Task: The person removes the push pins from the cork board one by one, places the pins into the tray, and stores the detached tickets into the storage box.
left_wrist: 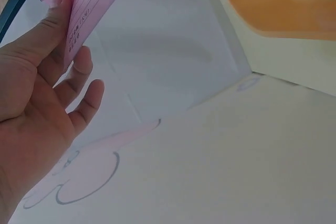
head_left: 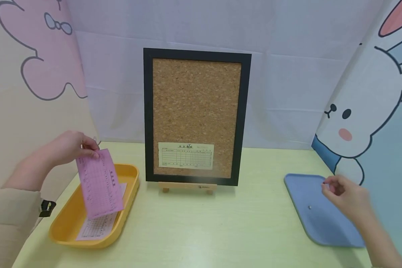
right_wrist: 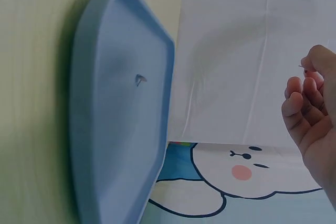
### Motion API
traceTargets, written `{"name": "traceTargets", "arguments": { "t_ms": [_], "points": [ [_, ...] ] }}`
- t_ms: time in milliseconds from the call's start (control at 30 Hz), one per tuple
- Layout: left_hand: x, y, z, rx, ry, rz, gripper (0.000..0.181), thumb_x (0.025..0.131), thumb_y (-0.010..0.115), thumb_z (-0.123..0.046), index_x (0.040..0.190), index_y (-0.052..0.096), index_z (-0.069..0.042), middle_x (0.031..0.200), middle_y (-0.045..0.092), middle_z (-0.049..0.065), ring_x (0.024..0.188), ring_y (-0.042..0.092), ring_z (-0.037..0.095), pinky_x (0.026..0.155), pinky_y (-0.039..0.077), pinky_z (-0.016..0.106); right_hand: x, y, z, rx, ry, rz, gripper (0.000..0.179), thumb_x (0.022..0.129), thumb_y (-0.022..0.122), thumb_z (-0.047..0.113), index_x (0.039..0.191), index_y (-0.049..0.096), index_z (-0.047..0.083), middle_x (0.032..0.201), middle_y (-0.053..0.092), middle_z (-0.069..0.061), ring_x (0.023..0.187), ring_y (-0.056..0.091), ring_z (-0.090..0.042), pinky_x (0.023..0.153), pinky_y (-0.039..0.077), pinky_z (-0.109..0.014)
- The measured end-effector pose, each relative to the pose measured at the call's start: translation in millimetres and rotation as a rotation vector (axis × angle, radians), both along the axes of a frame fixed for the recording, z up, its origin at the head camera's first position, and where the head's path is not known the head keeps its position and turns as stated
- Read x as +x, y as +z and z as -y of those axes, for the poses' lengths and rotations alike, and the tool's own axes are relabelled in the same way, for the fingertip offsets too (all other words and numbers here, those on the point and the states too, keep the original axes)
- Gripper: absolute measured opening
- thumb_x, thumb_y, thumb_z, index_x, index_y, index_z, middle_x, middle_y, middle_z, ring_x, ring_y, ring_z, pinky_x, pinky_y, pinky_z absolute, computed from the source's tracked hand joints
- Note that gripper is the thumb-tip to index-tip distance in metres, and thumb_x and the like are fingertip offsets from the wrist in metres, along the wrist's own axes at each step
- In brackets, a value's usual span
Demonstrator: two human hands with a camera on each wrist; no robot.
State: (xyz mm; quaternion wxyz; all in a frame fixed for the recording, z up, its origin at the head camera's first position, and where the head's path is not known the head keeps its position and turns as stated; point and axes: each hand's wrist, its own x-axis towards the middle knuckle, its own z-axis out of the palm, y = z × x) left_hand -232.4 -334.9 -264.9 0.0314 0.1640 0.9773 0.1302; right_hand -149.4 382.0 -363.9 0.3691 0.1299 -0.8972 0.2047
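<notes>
My left hand (head_left: 77,147) pinches a pink printed form (head_left: 100,186) by its upper end, above a yellow tray (head_left: 61,236). Paler printed slips (head_left: 95,229) lie in that tray, partly covered by the form. On the right, my right hand (head_left: 348,195) pinches a small thumbtack over a blue tray (head_left: 325,219); in the right wrist view the pin's tip (right_wrist: 301,66) pokes out between thumb and finger. Another thumbtack (right_wrist: 140,80) lies in the blue tray. A cork board (head_left: 195,108) with a black frame stands between the hands, apart from both.
Near the board's bottom, a cream printed form (head_left: 185,156) hangs by a tack at its top edge. A small wooden stand (head_left: 187,186) supports the board on the pale table (head_left: 204,230). Cloth walls with cartoon drawings enclose the back and sides.
</notes>
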Motion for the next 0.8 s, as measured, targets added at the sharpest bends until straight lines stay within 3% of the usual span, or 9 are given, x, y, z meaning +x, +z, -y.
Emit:
{"name": "traceTargets", "arguments": {
  "t_ms": [433,800],
  "points": [
    [-5.6,-46.3,8.4,-0.006,-0.088,0.038,0.004,0.079,0.074,-0.011,0.082,0.072,-0.011,0.074,0.061,-0.004,0.068,0.051,0.013,0.058,0.045,0.023,1.3,-37.6,-13.5,0.037,-0.008,0.099,0.023,0.06,0.075,0.0,0.075,0.061,0.01,0.06,0.043,0.015,0.054,0.034,0.011,0.048,0.029,-0.012],
    [-7.7,-79.9,3.3,0.008,-0.097,0.054,0.008,0.08,0.074,-0.015,0.079,0.071,-0.008,0.074,0.062,-0.004,0.067,0.052,0.013,0.058,0.044,0.024,1.3,-58.8,-29.5,0.095,0.009,0.294,0.022,0.066,0.076,0.002,0.074,0.06,0.014,0.061,0.042,0.018,0.056,0.036,0.007,0.049,0.029,-0.015]
  ]
}}
